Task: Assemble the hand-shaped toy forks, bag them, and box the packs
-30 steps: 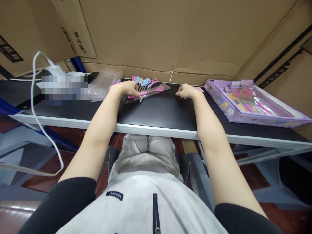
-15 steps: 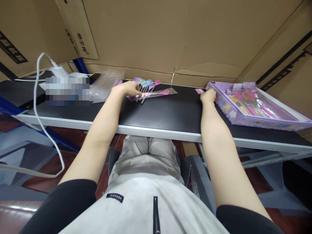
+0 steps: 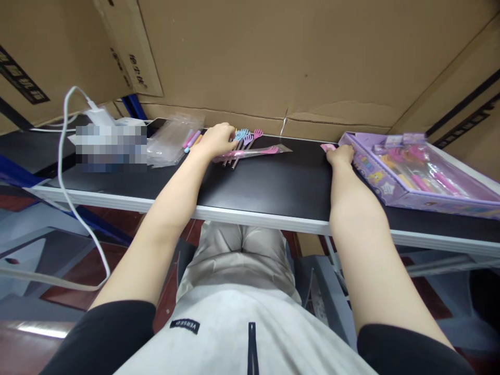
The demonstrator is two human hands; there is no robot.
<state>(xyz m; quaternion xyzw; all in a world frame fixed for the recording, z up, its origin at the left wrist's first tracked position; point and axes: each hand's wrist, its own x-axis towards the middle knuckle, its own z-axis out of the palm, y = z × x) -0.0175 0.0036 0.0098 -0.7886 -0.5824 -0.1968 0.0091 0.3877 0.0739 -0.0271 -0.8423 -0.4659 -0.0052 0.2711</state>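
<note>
My left hand (image 3: 222, 140) is over the left side of a bunch of small back scratchers (image 3: 245, 138) with blue, purple and pink hand-shaped heads. Its fingers curl down among the heads, and the fingertips are hidden. Just in front, a pink back scratcher in a clear sleeve (image 3: 269, 150) lies across the metal handles. Over on the right, my right hand (image 3: 341, 155) is closed on a small pink card (image 3: 327, 147), which pokes out on its left side. That hand rests beside the purple box.
A purple display box (image 3: 394, 194) with packaged scratchers stands at the right. Clear plastic bags (image 3: 172, 140) and several coloured handles (image 3: 191, 139) lie to the left. A white cable (image 3: 62, 156) hangs over the shelf's front edge (image 3: 265, 219). Cardboard (image 3: 242, 67) walls the back.
My left hand has shifted off the sleeved scratcher to the back, onto the heads of the bunch. Coloured handles behind its wrist now show more. My right hand stays on the pink card.
</note>
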